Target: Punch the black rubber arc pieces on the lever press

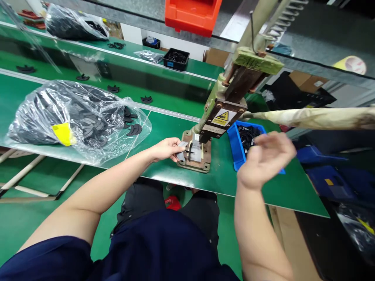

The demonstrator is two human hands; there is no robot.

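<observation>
My left hand (167, 150) pinches a grey curved plate (182, 152) at the left side of the hand press's base (202, 168). A thin black strip (190, 151) sits beside that plate, on the metal fixture (197, 154) under the ram. Over the blue bin (236, 150) my right hand (265, 158) is raised, blurred by motion, its fingers loosely bent and apart from the thumb, with nothing seen in them. Just above it runs the press's wrapped lever (307, 118). Small black parts (248, 136) fill the bin.
A clear plastic bag (73, 117) of dark curved pieces lies to the left on the green table (164, 128). Several black pieces (146, 100) are spaced along the strip behind. A black bin (176, 59) stands farther back, and a red bin (191, 15) is overhead.
</observation>
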